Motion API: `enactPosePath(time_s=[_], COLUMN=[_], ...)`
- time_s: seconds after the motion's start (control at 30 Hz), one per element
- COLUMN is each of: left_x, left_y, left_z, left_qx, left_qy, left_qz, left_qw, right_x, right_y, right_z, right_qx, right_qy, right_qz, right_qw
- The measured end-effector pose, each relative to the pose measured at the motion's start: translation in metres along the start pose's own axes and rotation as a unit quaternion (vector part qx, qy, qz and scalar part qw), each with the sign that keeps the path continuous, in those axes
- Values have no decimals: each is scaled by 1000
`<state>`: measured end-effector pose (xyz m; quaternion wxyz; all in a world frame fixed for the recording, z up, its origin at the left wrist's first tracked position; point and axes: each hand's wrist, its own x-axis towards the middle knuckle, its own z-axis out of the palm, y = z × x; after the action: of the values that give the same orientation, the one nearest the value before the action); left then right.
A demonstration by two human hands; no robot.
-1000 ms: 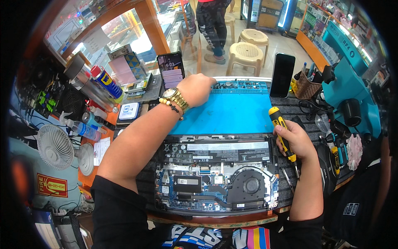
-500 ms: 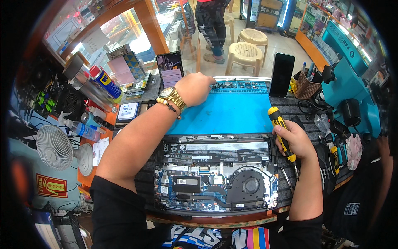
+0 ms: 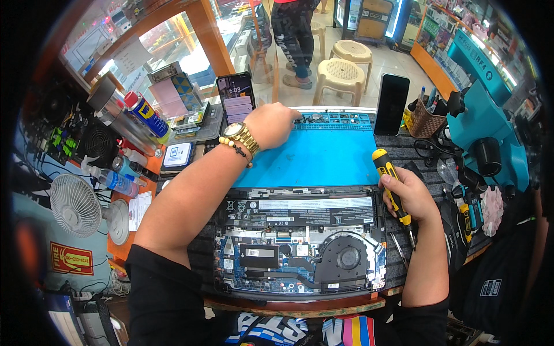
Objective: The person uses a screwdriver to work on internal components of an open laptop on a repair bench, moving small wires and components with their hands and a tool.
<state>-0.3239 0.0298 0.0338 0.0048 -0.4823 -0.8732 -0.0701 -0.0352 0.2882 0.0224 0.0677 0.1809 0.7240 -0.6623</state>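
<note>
An opened laptop (image 3: pixel 300 248) lies in front of me with its bottom cover off, showing a black battery (image 3: pixel 300 211), a round fan (image 3: pixel 348 258) and a blue circuit board. My right hand (image 3: pixel 411 193) is wrapped round a yellow-and-black screwdriver (image 3: pixel 393 190), its shaft pointing down beside the laptop's right edge. My left hand (image 3: pixel 270 126) reaches over the blue work mat (image 3: pixel 311 158) to the parts compartments (image 3: pixel 340 119) along its far edge, where small dark bits lie. Its fingers are curled together at the compartments; whatever they pinch is hidden.
Two phones stand upright, one lit (image 3: pixel 235 95) and one dark (image 3: pixel 393 104). Tweezers (image 3: pixel 398 249) lie right of the laptop. A teal microscope-like device (image 3: pixel 490 132) stands at right. Left are a spray can (image 3: pixel 147 115), a bottle (image 3: pixel 115 180) and a white fan (image 3: pixel 75 205). A person (image 3: pixel 293 40) stands beyond.
Almost nothing differs. My left hand stays at the compartments with only a very slight shift, and my right hand keeps the screwdriver in the same place.
</note>
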Motion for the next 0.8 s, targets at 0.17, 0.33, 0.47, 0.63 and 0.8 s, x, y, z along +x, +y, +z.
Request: enactPosePath(time_s=[0.17,0.33,0.47,0.63,0.8], left_x=[5,4,4,4,5], left_y=[-8,0,4,7,0], left_z=[4,-1,-1,-3,-2], left_qx=[11,-10,-17,-15,9], left_qy=[1,4,-12,-31,-10], left_qz=[7,9,3,-9,-1], left_qw=[1000,1000,1000,999,1000], right_x=[0,1,1,0,0], right_y=[0,2,1,0,0], right_z=[1,-1,0,1,1], right_qx=[4,-5,-8,-1,0], right_qy=[2,4,1,3,4], right_qz=[4,0,0,2,1], right_qw=[1000,1000,1000,1000,1000])
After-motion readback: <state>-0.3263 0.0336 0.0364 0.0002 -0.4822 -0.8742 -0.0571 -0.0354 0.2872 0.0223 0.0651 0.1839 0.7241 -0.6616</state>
